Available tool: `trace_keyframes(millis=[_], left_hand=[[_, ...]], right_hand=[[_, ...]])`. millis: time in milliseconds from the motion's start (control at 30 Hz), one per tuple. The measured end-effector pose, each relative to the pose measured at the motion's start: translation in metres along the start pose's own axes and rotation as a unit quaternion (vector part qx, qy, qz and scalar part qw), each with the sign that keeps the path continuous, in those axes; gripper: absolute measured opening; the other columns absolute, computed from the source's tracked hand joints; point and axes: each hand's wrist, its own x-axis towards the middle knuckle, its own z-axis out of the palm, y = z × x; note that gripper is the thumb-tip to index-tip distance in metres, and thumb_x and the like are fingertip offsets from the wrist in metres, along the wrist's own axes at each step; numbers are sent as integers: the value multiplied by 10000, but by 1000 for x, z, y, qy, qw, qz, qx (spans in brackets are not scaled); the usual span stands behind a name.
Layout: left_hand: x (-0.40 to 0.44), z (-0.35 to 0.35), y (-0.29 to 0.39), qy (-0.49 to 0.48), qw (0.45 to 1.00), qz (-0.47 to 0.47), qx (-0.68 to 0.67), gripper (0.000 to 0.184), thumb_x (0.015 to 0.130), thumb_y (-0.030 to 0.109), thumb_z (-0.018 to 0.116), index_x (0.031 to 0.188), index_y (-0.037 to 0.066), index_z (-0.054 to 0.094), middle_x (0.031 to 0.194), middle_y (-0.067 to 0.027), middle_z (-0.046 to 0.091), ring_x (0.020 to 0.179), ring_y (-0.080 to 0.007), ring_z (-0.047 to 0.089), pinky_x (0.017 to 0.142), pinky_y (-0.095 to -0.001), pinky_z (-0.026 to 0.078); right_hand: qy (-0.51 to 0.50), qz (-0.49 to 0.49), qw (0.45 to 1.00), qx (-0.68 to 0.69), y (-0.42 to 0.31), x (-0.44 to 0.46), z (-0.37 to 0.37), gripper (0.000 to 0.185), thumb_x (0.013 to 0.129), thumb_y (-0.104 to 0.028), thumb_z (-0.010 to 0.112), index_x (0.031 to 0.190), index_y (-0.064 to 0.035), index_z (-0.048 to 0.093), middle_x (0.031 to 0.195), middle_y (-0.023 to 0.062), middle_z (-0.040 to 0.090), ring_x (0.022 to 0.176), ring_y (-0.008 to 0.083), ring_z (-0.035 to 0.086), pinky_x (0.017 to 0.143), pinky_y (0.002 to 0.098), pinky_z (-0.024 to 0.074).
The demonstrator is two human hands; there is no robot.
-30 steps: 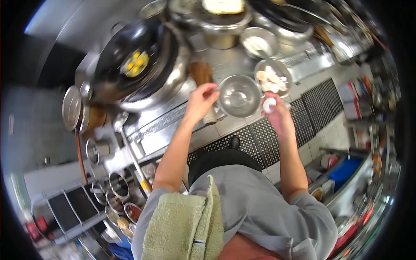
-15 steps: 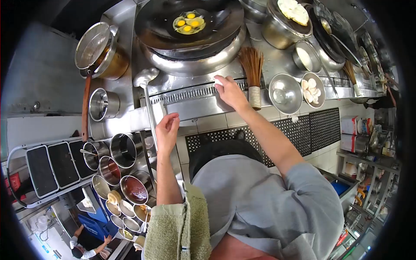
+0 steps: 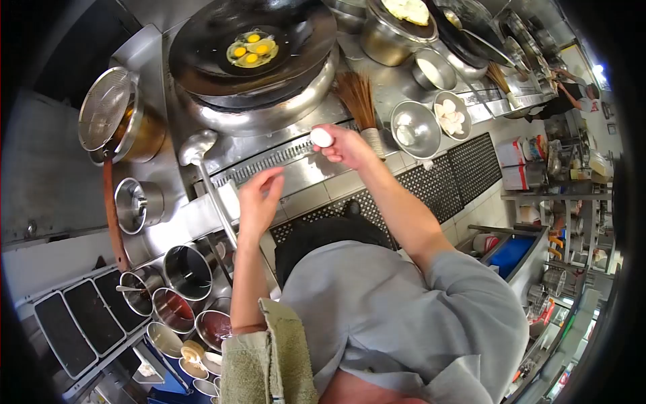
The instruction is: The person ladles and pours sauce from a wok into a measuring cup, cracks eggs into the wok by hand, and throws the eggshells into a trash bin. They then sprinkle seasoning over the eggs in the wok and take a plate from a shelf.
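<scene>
A white egg [image 3: 321, 137] is held in the fingers of my right hand [image 3: 342, 146], over the slotted metal edge of the stove below the wok. My left hand [image 3: 260, 196] is empty, thumb and fingers apart, to the left of the egg and beside the ladle [image 3: 199, 149]. Several raw eggs with whole yolks [image 3: 252, 50] lie together in the black wok [image 3: 195, 57]. Right of my right hand, a metal bowl [image 3: 416, 121] has something clear or pale in it, and a second bowl [image 3: 452, 116] holds eggshells.
A bamboo brush [image 3: 360, 101] stands between wok and bowls. On the left are a strainer [image 3: 101, 118] over a pot and a metal cup [image 3: 138, 202]. Sauce pots [image 3: 188, 269] stand lower left. A fried egg [image 3: 406, 9] lies on a pot at the top. Another person [image 3: 584, 97] is far right.
Since a second ago, my right hand has carried the egg leftward from beside the bowls to in front of the wok. My left hand has also moved left, and the view has shifted.
</scene>
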Motion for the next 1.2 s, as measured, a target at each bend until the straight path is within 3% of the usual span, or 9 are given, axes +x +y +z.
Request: trace_keyframes(millis=[33,67,233,367,600,700,833,1100,1200], left_hand=[[7,3,9,-11,1000,-2,-23,258,913,81,612,1153,-11,625,1056,-70,665,971,-117,603,868,-244,468],[17,6,20,-21,999,-2,-46,273,911,80,617,1167,-15,618,1087,-81,664,998,-127,606,894,-253,467],[58,16,74,-116,977,11,-181,372,894,46,629,1257,-5,564,1081,-88,660,994,-134,613,885,-268,482],[90,12,86,-103,983,38,-147,352,856,15,627,1203,-17,577,1053,-75,660,972,-126,617,865,-266,488],[176,-18,119,-28,996,86,21,337,777,131,670,1072,-26,619,860,-75,693,772,-113,654,691,-249,506],[233,-32,123,9,997,49,-52,357,773,145,680,1071,-40,618,902,-116,684,723,-130,637,658,-255,496],[281,-51,149,-7,999,19,-46,363,820,94,653,1149,-40,575,1003,-143,656,859,-170,638,752,-260,513],[351,-57,133,-35,997,-47,-51,342,813,72,659,1113,-81,601,1013,-143,644,911,-193,650,807,-276,542],[366,-55,118,-38,991,-72,-110,297,841,54,650,1095,-91,599,1041,-146,632,936,-207,647,846,-288,546]], right_hand=[[-103,82,953,272,-16,-7,3,298,984,-272,441,1163,-60,550,822,141,622,573,141,509,455,248,399],[-80,80,966,232,-42,-22,21,304,1001,-310,416,1155,-77,536,796,102,600,500,51,361,386,183,254],[-113,24,981,155,-93,-33,39,325,1010,-377,394,1146,-105,509,733,70,569,477,52,368,379,192,238],[-105,17,992,70,-126,-19,44,263,1010,-397,397,1082,-152,457,680,54,548,414,38,311,338,198,178],[-139,-76,978,-137,-202,57,37,328,1005,-438,397,1055,-120,456,661,57,569,417,46,407,351,199,306],[-96,-180,950,-234,-235,104,23,297,964,-260,532,1152,-30,541,789,73,630,588,100,577,445,230,470],[-101,-248,932,-243,-266,149,14,321,862,-101,566,1163,-12,630,892,72,663,746,118,626,584,249,539],[-67,-259,904,-334,-278,211,-5,351,749,-208,685,1037,-9,687,791,124,691,673,133,662,581,269,533],[-11,-338,851,-401,-265,233,-7,351,734,-254,692,1019,-48,697,842,175,697,775,278,687,735,348,542]])
